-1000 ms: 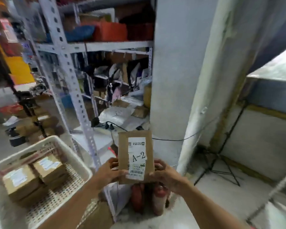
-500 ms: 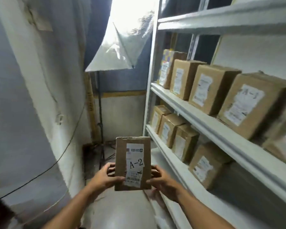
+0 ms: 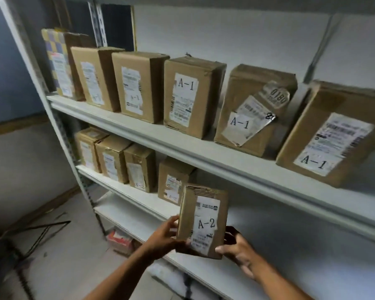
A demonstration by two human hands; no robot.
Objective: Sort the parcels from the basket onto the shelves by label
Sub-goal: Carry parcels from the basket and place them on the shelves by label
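Observation:
A small cardboard parcel (image 3: 202, 220) with a white label reading A-2 stands upright between both hands in front of the middle shelf (image 3: 139, 198). My left hand (image 3: 164, 237) grips its left edge and my right hand (image 3: 238, 249) grips its lower right corner. Just behind it on that shelf stands another A-2 parcel (image 3: 171, 180), with several more to its left. The upper shelf (image 3: 182, 144) carries a row of larger boxes labelled A-1 (image 3: 188, 96). The basket is out of view.
The white shelf unit fills the right side, with an upright post (image 3: 59, 126) at its left end. A bare lower shelf board (image 3: 126, 215) sits below, and a red-and-white packet (image 3: 119, 239) lies under it. A black tripod leg (image 3: 41, 232) crosses the floor at left.
The view has swung right from the corner and basket to face the shelves. The A-2 parcel, still held in both hands, is now close to the middle shelf beside the other A-2 boxes.

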